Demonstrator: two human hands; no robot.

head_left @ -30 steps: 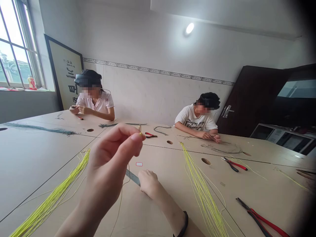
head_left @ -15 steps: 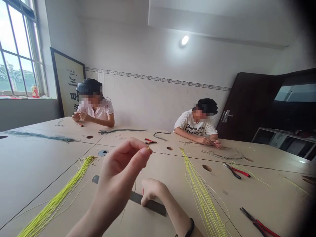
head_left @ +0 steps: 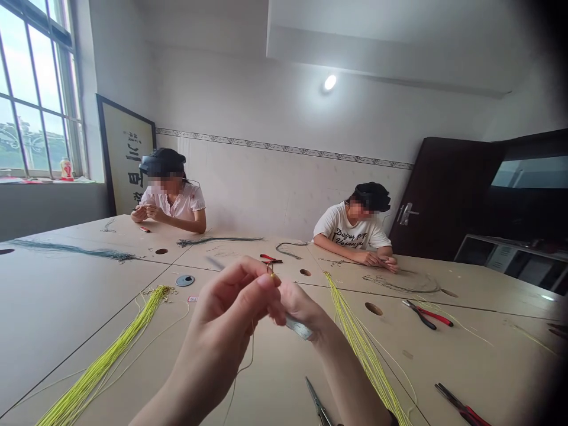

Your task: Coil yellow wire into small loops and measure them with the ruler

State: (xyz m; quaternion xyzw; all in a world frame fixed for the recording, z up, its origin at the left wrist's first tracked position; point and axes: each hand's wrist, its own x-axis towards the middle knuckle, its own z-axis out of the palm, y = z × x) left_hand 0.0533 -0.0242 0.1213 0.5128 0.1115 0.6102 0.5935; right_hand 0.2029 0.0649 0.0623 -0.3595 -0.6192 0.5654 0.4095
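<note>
My left hand [head_left: 233, 313] is closed in a pinch at the centre, thumb against forefinger. Between those fingertips is the yellow end of a cord [head_left: 272, 274] with a tiny metal piece on it, too small to make out. A thin strand of cord [head_left: 252, 349] hangs below this hand. Just behind and to the right, my right hand [head_left: 306, 305] is closed around a steel ruler [head_left: 300, 327], raised off the table and slanting behind my left hand. Its fingers are partly hidden by my left hand.
Bundles of yellow cord [head_left: 110, 349] and more yellow cord [head_left: 355, 337] lie either side. Red-and-black pliers [head_left: 428, 313], other pliers [head_left: 459, 405] and a pointed metal tool [head_left: 316, 399] rest on the table [head_left: 186, 361]. Two people sit across, hands at thin cords.
My right hand has lifted the ruler off the table and brought it up beside my left hand. The pointed metal tool now shows near the front edge. My left hand keeps its pinch.
</note>
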